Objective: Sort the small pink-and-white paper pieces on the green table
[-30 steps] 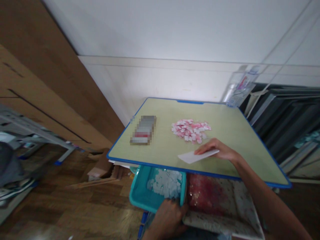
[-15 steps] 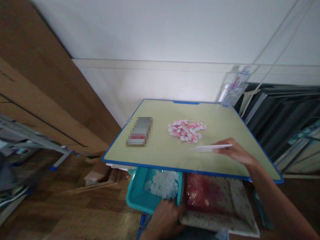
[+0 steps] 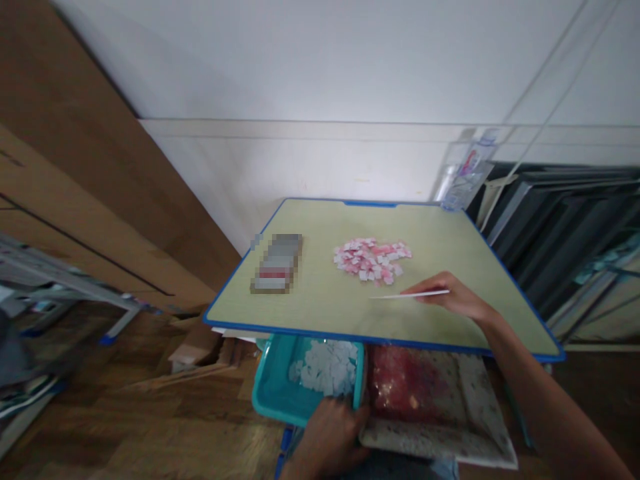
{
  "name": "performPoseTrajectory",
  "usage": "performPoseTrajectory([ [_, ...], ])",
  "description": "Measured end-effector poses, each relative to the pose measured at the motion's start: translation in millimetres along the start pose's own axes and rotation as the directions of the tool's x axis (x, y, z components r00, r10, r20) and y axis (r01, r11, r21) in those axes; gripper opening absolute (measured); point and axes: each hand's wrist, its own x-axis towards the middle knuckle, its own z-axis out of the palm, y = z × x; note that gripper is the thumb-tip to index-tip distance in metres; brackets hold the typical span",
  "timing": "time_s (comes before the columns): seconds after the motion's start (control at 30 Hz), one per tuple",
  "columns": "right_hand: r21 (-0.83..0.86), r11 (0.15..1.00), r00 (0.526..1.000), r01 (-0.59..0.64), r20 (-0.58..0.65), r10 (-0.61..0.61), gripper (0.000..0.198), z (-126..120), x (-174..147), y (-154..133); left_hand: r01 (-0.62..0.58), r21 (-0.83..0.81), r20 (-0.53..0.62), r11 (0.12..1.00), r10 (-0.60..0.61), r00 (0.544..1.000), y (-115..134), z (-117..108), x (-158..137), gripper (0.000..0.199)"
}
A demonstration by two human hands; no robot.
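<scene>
My right hand hovers over the near right part of the table. It pinches a thin white sheet, seen nearly edge-on, with its tip pointing left. Beyond the sheet lies a loose pile of small pink-and-white paper pieces. Below the table edge, my left hand is closed over the near right corner of a teal basin; its fingertips are partly hidden. White paper pieces fill the basin's right side.
A blurred-out flat box lies on the table's left. At the far right corner stands a clear bottle. Under the table, a stained tray holds something red and shiny. Dark panels lean at the right.
My right hand has shifted slightly left, and the white sheet has tilted flatter, now showing almost only its edge. My left hand stays at the basin.
</scene>
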Motion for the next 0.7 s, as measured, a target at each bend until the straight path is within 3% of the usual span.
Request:
performPoseTrajectory([
  [0.13, 0.050, 0.999, 0.995, 0.001, 0.100, -0.006, 0.028, -8, -15, -1, 0.007, 0.009, 0.003, 1.000, -0.007, 1.000, 0, 3, 0, 0.029],
  [0.33, 0.040, 0.999, 0.988, -0.018, 0.152, 0.012, 0.030, -16, -37, 4, 0.001, -0.008, 0.003, 1.000, -0.001, 1.000, 0, 2, 0, 0.027],
  [0.5, -0.038, 0.999, 0.999, -0.038, -0.020, 0.037, 0.029, -17, -42, 6, -0.002, -0.002, 0.016, 1.000, 0.002, 1.000, 1, 0, 0, 0.027],
  [0.7, -0.076, 0.996, 0.980, -0.038, -0.200, 0.022, 0.030, 2, -20, 4, 0.012, 0.018, 0.027, 1.000, -0.012, 1.000, 5, -6, 0, 0.031],
])
